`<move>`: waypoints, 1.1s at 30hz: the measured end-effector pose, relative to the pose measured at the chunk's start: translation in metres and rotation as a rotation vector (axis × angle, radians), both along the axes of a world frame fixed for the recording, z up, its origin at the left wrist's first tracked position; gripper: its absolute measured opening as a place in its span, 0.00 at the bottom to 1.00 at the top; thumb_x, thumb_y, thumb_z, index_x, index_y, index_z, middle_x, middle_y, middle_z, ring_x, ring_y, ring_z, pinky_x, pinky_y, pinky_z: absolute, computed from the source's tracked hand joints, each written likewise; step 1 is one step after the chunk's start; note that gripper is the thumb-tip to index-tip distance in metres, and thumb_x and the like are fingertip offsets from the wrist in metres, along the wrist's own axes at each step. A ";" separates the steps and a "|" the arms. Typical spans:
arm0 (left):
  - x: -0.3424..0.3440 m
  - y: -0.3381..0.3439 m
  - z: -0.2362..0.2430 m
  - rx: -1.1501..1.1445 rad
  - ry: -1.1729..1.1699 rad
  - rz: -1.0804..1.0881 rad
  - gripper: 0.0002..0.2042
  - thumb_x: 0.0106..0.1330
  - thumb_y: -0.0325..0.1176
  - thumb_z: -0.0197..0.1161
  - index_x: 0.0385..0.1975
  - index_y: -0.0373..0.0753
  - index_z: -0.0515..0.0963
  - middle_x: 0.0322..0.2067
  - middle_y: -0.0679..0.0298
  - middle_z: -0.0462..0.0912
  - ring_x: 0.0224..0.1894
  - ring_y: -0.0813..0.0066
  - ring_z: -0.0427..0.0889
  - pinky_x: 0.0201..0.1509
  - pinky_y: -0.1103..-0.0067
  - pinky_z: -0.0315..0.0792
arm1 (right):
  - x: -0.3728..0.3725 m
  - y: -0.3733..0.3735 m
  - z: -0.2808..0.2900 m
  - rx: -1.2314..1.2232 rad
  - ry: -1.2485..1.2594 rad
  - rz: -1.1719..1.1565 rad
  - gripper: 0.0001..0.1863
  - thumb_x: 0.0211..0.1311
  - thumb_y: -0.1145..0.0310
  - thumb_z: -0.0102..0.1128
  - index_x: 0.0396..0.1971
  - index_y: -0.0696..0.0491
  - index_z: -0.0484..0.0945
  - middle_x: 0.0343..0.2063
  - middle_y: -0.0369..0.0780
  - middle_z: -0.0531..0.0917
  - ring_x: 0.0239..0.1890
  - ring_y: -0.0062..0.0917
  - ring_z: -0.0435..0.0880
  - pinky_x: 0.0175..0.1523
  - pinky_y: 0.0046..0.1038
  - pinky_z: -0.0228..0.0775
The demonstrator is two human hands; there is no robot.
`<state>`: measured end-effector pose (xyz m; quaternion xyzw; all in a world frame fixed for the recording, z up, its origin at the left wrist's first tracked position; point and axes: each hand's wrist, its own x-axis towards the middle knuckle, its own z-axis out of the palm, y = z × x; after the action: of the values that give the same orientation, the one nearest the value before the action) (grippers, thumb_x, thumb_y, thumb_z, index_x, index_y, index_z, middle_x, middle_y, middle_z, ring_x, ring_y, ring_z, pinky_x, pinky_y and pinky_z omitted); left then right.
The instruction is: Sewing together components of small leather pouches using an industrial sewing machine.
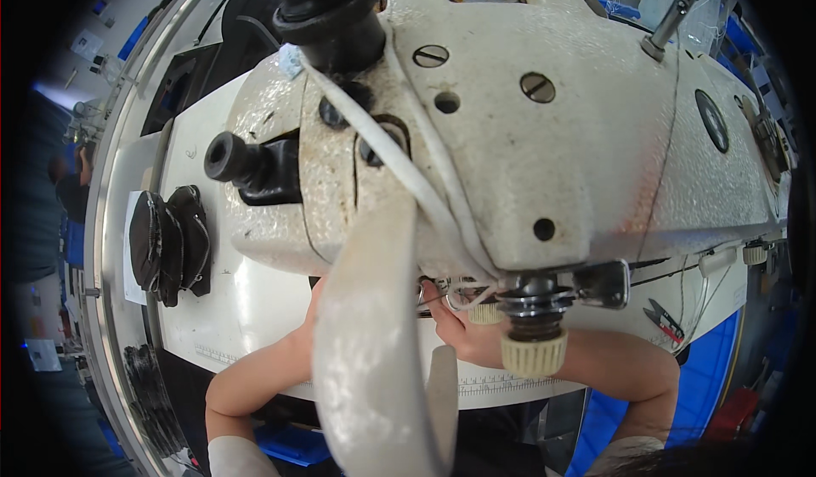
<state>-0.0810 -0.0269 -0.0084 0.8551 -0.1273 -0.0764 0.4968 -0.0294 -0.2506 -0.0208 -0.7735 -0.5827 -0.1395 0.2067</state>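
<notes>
Fabric pieces (pixel 168 243), black and stacked, lie far to the left on the white table (pixel 255 307), well apart from both hands. Next comes the left forearm, rising from the lower edge and running up and to the right until the left hand (pixel 316 303) disappears behind the pale, chipped sewing machine head (pixel 510 137); whether its fingers are spread or closed cannot be told. At the centre, under the front of the machine, white thread (pixel 408 171) runs down across the casting from a black knob to the needle area, its long axis slanting from upper left to lower right. The right hand (pixel 459 328) sits just below that end of the thread, fingers drawn together as if pinching it near a small metal part, though the grip is partly hidden. So the right hand is clearly the nearer one. Just right of it hangs the cream tension knob (pixel 533 351), and farther right red-handled snips (pixel 665 320) rest on the table.
</notes>
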 end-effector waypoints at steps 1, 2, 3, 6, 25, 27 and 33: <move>-0.002 0.001 -0.007 0.050 0.031 -0.001 0.10 0.56 0.34 0.60 0.34 0.36 0.78 0.34 0.58 0.80 0.35 0.64 0.78 0.37 0.71 0.70 | 0.000 0.001 -0.008 0.001 0.002 0.003 0.05 0.30 0.70 0.55 0.11 0.54 0.70 0.20 0.44 0.79 0.20 0.27 0.76 0.24 0.26 0.64; -0.002 0.001 -0.014 0.096 0.060 -0.008 0.10 0.57 0.34 0.59 0.36 0.36 0.77 0.34 0.58 0.80 0.36 0.64 0.78 0.38 0.71 0.70 | -0.001 0.002 -0.016 0.000 -0.053 0.023 0.05 0.30 0.70 0.56 0.12 0.54 0.70 0.20 0.44 0.78 0.20 0.27 0.76 0.24 0.26 0.64; -0.002 0.001 -0.019 0.143 0.090 -0.015 0.11 0.59 0.35 0.58 0.38 0.36 0.77 0.35 0.59 0.80 0.36 0.65 0.78 0.38 0.72 0.70 | -0.001 0.003 -0.021 -0.002 -0.108 0.043 0.06 0.30 0.70 0.56 0.12 0.54 0.70 0.19 0.43 0.78 0.20 0.27 0.76 0.24 0.25 0.63; -0.002 -0.001 -0.028 0.283 0.180 -0.036 0.13 0.62 0.35 0.56 0.43 0.36 0.75 0.36 0.59 0.79 0.38 0.67 0.78 0.40 0.75 0.70 | -0.002 0.001 -0.030 -0.012 -0.128 0.036 0.05 0.30 0.69 0.56 0.12 0.53 0.71 0.19 0.41 0.77 0.20 0.27 0.75 0.24 0.25 0.63; 0.038 -0.012 0.023 0.379 -0.359 0.023 0.05 0.52 0.26 0.62 0.28 0.34 0.78 0.23 0.56 0.79 0.25 0.58 0.79 0.29 0.72 0.73 | 0.017 -0.006 -0.001 -0.227 0.065 -0.126 0.10 0.53 0.64 0.55 0.17 0.53 0.77 0.20 0.36 0.79 0.26 0.26 0.79 0.34 0.32 0.72; 0.037 -0.013 0.018 0.393 -0.337 0.082 0.07 0.54 0.30 0.62 0.28 0.33 0.78 0.22 0.54 0.80 0.24 0.59 0.79 0.28 0.71 0.73 | 0.016 -0.009 0.000 -0.197 -0.020 -0.136 0.09 0.53 0.65 0.54 0.19 0.52 0.78 0.21 0.37 0.79 0.27 0.27 0.79 0.35 0.33 0.72; 0.031 -0.017 0.030 0.536 -0.119 0.149 0.12 0.56 0.38 0.62 0.26 0.33 0.78 0.22 0.53 0.80 0.23 0.62 0.80 0.25 0.70 0.72 | 0.021 0.002 -0.005 -0.147 -0.027 -0.175 0.06 0.48 0.66 0.55 0.18 0.50 0.78 0.21 0.36 0.79 0.27 0.27 0.79 0.34 0.33 0.71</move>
<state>-0.0500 -0.0442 0.0219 0.9659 -0.0680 -0.0204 0.2489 -0.0080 -0.2490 -0.0256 -0.8326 -0.5242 -0.1242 0.1287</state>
